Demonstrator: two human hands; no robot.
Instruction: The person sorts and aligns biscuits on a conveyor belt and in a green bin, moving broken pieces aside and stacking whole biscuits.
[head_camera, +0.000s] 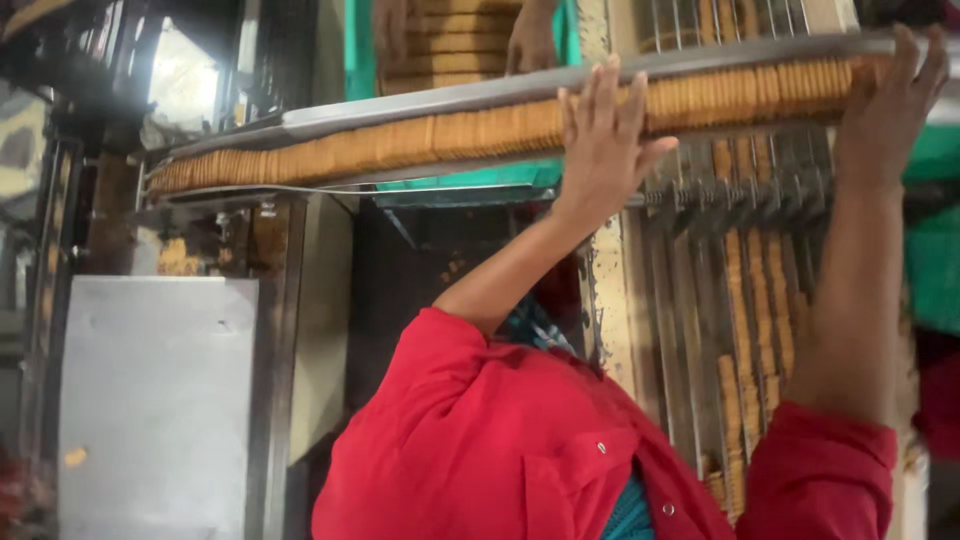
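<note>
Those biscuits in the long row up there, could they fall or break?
They might.
1. The biscuits stand on edge, packed in one long row in a metal channel. The left hand presses flat on them and is not curled round any, so a hard push could tip or crack some.
2. The right hand seems to brace the row's end. If it slipped, the end ones could slide out.

Two hands in red sleeves, the left hand and right hand, press one long row of biscuits in one metal tray. Beyond their fingers, two more hands rest on biscuits. Below the fingers, several biscuit lanes run, too blurred to count.
</note>
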